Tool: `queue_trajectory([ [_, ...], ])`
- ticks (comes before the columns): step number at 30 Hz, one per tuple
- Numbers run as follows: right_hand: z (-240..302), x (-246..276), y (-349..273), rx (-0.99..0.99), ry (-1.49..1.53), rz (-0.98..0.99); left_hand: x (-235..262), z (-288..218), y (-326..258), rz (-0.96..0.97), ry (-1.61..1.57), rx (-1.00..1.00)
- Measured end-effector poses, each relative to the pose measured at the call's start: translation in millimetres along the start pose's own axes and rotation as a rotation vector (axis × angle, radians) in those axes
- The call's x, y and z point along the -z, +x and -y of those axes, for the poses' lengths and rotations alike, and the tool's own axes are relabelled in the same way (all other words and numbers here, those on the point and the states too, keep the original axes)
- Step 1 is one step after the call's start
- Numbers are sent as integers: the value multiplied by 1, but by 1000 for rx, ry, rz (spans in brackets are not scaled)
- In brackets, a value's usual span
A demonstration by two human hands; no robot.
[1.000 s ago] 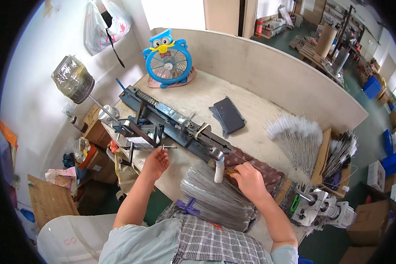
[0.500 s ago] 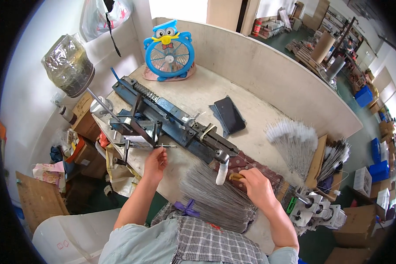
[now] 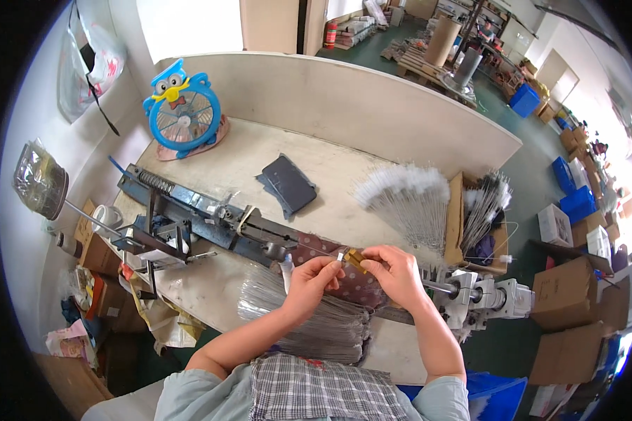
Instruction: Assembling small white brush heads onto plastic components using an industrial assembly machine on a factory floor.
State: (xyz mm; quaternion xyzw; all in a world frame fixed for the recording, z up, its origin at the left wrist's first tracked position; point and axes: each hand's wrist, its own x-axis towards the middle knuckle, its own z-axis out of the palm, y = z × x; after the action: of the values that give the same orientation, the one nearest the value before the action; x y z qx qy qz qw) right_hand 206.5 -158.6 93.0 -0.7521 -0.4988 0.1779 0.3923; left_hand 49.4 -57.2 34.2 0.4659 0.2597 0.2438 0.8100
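My left hand (image 3: 313, 278) and my right hand (image 3: 394, 272) meet above the near edge of the workbench (image 3: 316, 165). Together they pinch a small yellow-brown piece (image 3: 354, 259) with a thin wire end at its left. Below them lies a dark dotted cloth (image 3: 354, 288). A bundle of thin grey wires (image 3: 309, 319) lies in front of me, partly under my left forearm. The long blue metal machine (image 3: 210, 217) runs across the bench just beyond my hands.
A fan of white-tipped wire brushes (image 3: 407, 200) lies right of the machine, beside a cardboard box (image 3: 481, 221) with more brushes. A blue owl-shaped fan (image 3: 182, 112) stands at the back left, a dark pouch (image 3: 288, 184) mid-bench. Cartons and blue crates stand on the floor at the right.
My left hand left the machine's left part and came right to meet my right hand. My right hand lifted off the cloth, and both now hold the small piece.
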Motion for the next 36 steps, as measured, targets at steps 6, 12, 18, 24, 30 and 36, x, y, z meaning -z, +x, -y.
queue_trajectory([
  [6, -10, 8, -7, -98, 203, -3, -8, 16, 8, 7, 47, -28],
  [12, -11, 14, -14, 113, 55, 32, -13, 13, 11, 9, 43, -25],
  [18, 5, 5, 4, 370, -273, -93, 4, -1, 0, -220, -63, -40],
  [24, 17, -46, 41, 320, -367, -63, 8, -7, -2, -211, -197, 56],
  [30, 31, -39, 41, 204, -200, 16, 14, -9, 3, -195, -158, 13],
  [36, 27, -41, 45, -122, 78, 173, 14, -18, 2, -139, -126, 92],
])
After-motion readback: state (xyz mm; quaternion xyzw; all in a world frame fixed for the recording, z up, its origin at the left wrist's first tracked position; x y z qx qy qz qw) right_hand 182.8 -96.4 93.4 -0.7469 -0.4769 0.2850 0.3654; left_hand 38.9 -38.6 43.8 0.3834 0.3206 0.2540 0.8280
